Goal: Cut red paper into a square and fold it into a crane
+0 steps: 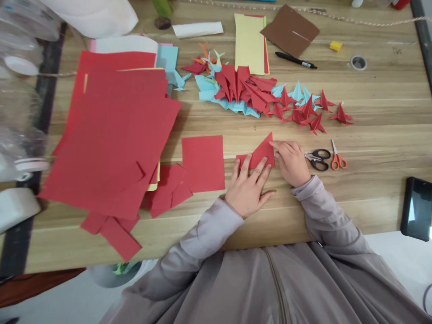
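L hand [248, 191] lies spread flat on the folded red paper [263, 147] right of frame ctr, R hand [290, 163] at its edge, pinch unclear; prob. light, crease-prone, best held by edges.

Left hand [249, 188] palm down, fingers spread, right hand [292, 164] angled toward left edge of bench [276, 227], fingers bent, forearms [202, 231] crossing near edge.

The left hand [248, 189] lies across folded red paper [265, 150], the right hand [292, 163] touching its edge.
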### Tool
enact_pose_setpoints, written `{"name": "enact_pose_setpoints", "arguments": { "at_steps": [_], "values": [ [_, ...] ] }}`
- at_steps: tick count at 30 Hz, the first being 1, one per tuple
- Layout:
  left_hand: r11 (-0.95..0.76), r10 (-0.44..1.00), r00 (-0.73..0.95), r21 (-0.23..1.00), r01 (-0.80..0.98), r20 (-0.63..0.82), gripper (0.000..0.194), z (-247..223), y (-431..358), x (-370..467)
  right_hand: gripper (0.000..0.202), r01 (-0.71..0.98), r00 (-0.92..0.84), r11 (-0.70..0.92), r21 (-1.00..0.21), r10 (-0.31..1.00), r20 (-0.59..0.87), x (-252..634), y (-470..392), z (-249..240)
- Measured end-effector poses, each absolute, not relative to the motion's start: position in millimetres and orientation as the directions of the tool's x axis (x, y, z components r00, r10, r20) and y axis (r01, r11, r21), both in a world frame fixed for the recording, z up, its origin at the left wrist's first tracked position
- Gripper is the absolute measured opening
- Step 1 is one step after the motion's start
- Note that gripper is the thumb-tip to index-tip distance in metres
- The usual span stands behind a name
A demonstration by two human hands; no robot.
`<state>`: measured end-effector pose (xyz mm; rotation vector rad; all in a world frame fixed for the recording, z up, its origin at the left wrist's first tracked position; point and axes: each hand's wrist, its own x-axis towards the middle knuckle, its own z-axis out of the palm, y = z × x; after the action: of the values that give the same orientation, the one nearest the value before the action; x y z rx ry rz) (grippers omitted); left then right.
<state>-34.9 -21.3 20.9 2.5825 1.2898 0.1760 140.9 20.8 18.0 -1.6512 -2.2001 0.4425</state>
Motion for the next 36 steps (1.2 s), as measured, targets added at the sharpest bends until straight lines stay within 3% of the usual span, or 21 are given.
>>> {"name": "enact_pose_setpoints", "arguments": {
  "at_steps": [7,12,19,29,36],
  "values": [
    [-0.570,0.803,0.596,0.285,0.771,-0.007,0.070,21,-21,-34,0.039,0.853,-0.269,0.288,-0.435,0.957,0.106,140,20,18],
    [-0.575,0.803,0.596,0.284,0.767,0.016,0.068,20,-21,-34,0.034,0.800,-0.308,0.375,-0.468,0.927,0.215,144,14,20],
    [-0.580,0.803,0.595,0.284,0.763,0.039,0.069,19,-21,-33,0.029,0.770,-0.508,0.581,-0.264,0.808,0.298,147,-9,14],
    [-0.594,0.798,0.599,0.251,0.764,0.067,0.075,16,-21,-32,0.029,0.807,-0.567,0.590,-0.026,0.785,0.249,141,-19,14],
    [-0.603,0.795,0.601,0.232,0.764,0.085,0.078,9,-16,-44,0.030,0.826,-0.535,0.561,-0.061,0.813,0.230,138,-20,12]
  ]
}}
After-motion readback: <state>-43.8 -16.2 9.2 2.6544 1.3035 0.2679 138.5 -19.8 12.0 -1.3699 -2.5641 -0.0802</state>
